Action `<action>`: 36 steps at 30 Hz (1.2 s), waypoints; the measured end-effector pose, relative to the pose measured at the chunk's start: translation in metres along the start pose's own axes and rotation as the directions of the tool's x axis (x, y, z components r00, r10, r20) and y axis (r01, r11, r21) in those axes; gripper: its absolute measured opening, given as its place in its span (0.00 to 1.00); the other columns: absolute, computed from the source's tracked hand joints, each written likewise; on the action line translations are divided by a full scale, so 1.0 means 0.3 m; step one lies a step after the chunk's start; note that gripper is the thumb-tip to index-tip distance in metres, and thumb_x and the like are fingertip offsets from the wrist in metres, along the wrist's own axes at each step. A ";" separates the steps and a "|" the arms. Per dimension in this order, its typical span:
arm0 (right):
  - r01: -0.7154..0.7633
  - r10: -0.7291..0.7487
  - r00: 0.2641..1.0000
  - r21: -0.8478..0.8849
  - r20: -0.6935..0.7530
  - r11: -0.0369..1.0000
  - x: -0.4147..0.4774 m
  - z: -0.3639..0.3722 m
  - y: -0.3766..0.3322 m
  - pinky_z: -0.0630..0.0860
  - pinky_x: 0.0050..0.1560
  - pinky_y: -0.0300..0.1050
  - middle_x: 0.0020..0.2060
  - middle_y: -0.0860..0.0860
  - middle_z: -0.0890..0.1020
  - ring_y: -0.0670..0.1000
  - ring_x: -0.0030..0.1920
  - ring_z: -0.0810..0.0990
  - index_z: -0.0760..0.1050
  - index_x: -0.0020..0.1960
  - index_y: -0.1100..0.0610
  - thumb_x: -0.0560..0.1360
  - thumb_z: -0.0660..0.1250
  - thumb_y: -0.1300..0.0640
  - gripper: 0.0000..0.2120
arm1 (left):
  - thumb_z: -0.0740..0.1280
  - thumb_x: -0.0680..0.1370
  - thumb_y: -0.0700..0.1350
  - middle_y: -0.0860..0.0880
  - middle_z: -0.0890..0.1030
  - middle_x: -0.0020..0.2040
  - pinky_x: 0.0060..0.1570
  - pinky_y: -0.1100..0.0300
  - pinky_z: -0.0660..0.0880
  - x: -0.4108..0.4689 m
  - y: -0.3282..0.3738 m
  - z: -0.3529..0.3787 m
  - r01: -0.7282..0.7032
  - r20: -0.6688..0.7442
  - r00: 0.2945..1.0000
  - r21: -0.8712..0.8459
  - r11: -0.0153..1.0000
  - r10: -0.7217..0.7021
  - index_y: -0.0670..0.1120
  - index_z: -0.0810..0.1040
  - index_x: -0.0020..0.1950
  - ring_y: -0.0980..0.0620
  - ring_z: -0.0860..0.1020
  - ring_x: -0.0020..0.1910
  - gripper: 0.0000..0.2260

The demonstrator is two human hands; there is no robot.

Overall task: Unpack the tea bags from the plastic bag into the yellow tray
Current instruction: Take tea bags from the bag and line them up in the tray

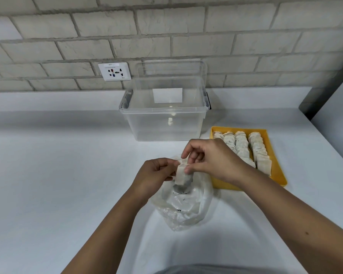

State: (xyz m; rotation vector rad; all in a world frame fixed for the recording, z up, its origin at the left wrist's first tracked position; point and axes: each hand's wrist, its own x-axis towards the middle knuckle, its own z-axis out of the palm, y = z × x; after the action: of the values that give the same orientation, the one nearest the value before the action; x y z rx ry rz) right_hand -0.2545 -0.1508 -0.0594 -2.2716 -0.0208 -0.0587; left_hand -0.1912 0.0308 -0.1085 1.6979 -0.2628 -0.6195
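Nearest to us, a strip of grey cloth [186,270] shows at the bottom edge, and two bare forearms reach forward over the white desk [57,175]. Between them lies the plastic bag [186,208], crumpled and clear, its mouth turned away from us. Just above that mouth both hands meet on a small stack of tea bags [183,175]. The left grip [153,174] pinches the stack's upper left edge with curled fingers. The right grip [208,158] holds the top of the stack from the other side between thumb and fingers, its remaining fingers raised. The stack tilts, its lower end dipping into the bag, where a darker grey lump sits below it; we cannot tell what that lump is. Just beside the bag on the right stands the yellow tray [226,183], its near left corner partly covered by the right wrist. In it we count four rows [244,149] of tea bags, set on edge and packed close, running from the near side to the far side. Farther back, to the left of the tray, stands a clear box [162,123] with no lid on it. Behind the box the desk meets a pale brick wall [166,26], where a white socket [114,71] is set to the left of the box.
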 end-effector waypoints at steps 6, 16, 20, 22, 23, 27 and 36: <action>-0.012 0.009 0.998 -0.042 -0.067 0.999 0.037 0.024 0.018 0.76 0.40 0.36 0.34 0.46 0.84 0.43 0.33 0.80 0.78 0.51 0.53 0.64 0.81 0.57 0.18 | 0.68 0.81 0.47 0.35 0.84 0.53 0.61 0.47 0.79 0.000 -0.013 -0.018 0.014 0.079 0.997 -0.052 0.999 -0.010 0.41 0.85 0.55 0.36 0.82 0.56 0.11; -0.048 0.039 0.998 -0.225 -0.043 0.973 0.019 0.167 0.133 0.73 0.45 0.39 0.45 0.49 0.82 0.45 0.42 0.79 0.81 0.49 0.55 0.74 0.70 0.61 0.06 | 0.69 0.79 0.40 0.41 0.86 0.44 0.50 0.55 0.83 0.023 -0.052 -0.049 -0.042 -0.202 0.978 0.062 0.997 0.053 0.44 0.85 0.50 0.41 0.85 0.48 0.05; -0.170 0.199 0.980 -0.467 0.014 0.868 0.010 0.274 0.210 0.77 0.50 0.49 0.49 0.55 0.81 0.56 0.51 0.80 0.81 0.50 0.59 0.78 0.62 0.62 0.08 | 0.70 0.78 0.44 0.46 0.87 0.42 0.54 0.45 0.82 0.027 -0.061 -0.058 -0.030 -0.225 0.973 0.104 0.994 0.053 0.49 0.86 0.46 0.43 0.85 0.46 0.05; -0.230 0.246 0.968 -0.511 -0.037 0.828 0.017 0.301 0.222 0.74 0.46 0.45 0.52 0.54 0.78 0.56 0.52 0.80 0.78 0.54 0.60 0.78 0.62 0.61 0.07 | 0.70 0.75 0.49 0.48 0.87 0.41 0.55 0.43 0.81 0.027 -0.066 -0.057 -0.026 -0.234 0.971 0.118 0.993 0.053 0.52 0.86 0.44 0.43 0.85 0.45 0.05; -0.255 0.264 0.963 -0.524 -0.061 0.812 0.021 0.311 0.223 0.71 0.44 0.43 0.54 0.54 0.76 0.56 0.52 0.79 0.76 0.57 0.60 0.78 0.63 0.60 0.08 | 0.69 0.74 0.49 0.49 0.87 0.41 0.55 0.42 0.80 0.027 -0.070 -0.057 -0.024 -0.237 0.970 0.127 0.992 0.054 0.52 0.86 0.44 0.44 0.85 0.45 0.06; -0.342 0.336 0.935 -0.551 -0.117 0.761 0.040 0.326 0.215 0.71 0.44 0.44 0.58 0.56 0.76 0.57 0.54 0.79 0.68 0.64 0.61 0.79 0.64 0.56 0.16 | 0.69 0.76 0.46 0.49 0.87 0.41 0.55 0.42 0.80 0.032 -0.080 -0.059 -0.012 -0.248 0.968 0.127 0.992 0.043 0.51 0.86 0.44 0.44 0.84 0.46 0.05; -0.275 0.308 0.950 -0.339 0.048 0.900 0.013 0.227 0.170 0.73 0.42 0.43 0.42 0.49 0.80 0.50 0.44 0.78 0.78 0.45 0.58 0.73 0.71 0.58 0.04 | 0.70 0.77 0.45 0.48 0.87 0.42 0.56 0.43 0.80 0.036 -0.081 -0.067 -0.009 -0.252 0.967 0.108 0.994 0.037 0.51 0.86 0.45 0.44 0.84 0.47 0.05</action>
State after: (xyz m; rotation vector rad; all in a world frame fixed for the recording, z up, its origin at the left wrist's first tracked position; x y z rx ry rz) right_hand -0.2464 -0.1318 -0.1419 -2.5842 0.2991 0.2279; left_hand -0.1755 0.0476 -0.1323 1.8534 -0.1343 -0.3705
